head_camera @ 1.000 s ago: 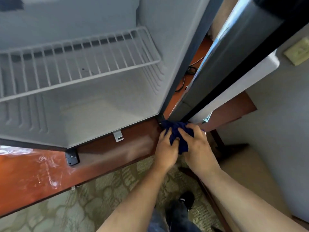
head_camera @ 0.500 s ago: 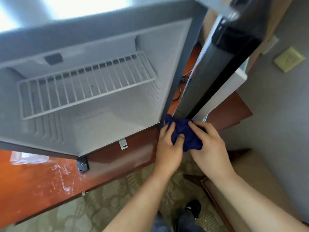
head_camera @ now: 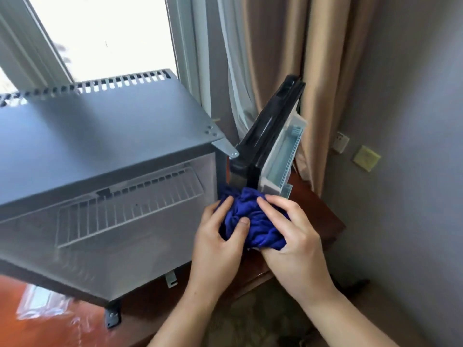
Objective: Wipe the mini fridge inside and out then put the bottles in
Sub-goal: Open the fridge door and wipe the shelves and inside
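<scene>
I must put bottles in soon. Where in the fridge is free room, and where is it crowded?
The wire shelf is bare, and so is the floor under it. The door bin looks bare. It is crowded at the foot of the door, where the left hand and right hand grip the cloth.

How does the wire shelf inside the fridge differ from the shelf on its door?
The wire shelf is an open white grid; the door shelf is a solid pale plastic trough. The wire shelf sits inside the fridge, the door shelf on its open door. Neither holds a bottle.
</scene>
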Tool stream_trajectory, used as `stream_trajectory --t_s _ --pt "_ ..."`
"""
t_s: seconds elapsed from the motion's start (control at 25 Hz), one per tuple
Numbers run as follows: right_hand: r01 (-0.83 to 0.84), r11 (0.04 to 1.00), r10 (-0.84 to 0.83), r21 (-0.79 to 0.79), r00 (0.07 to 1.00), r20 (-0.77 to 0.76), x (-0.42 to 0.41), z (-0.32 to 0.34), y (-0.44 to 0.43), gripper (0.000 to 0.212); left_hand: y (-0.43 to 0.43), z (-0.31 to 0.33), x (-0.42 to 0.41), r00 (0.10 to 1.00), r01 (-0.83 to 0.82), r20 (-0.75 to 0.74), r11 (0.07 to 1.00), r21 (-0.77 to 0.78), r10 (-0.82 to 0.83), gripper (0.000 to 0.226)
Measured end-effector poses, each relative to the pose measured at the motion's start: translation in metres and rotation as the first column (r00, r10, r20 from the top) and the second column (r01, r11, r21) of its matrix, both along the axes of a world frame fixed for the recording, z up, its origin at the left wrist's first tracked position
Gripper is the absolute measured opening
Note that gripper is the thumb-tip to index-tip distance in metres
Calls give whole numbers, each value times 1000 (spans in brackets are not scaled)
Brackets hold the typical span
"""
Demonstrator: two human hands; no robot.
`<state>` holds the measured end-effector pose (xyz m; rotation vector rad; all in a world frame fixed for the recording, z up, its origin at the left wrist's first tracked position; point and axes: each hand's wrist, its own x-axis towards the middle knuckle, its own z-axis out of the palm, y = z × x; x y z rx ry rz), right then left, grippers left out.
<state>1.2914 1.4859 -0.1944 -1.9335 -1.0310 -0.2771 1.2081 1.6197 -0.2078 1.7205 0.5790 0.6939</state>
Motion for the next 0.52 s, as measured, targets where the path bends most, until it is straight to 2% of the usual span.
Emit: stream_trajectory --t_s 0.12,0.28,0.44,0.52 --pt "-92 992 89 92 996 31 14 17 -6 71 -8 32 1 996 -81 40 991 105 77 48" --pt "-254 957 251 139 967 41 41 37 -9 68 -13 69 3 979 -201 7 952 230 205 34" --pt "-394 891 397 226 917 35 77 60 -16 59 -34 109 19 946 -307 41 848 433 321 39" --pt "-431 870 442 240 897 10 100 68 -17 59 -38 128 40 934 -311 12 798 517 356 31"
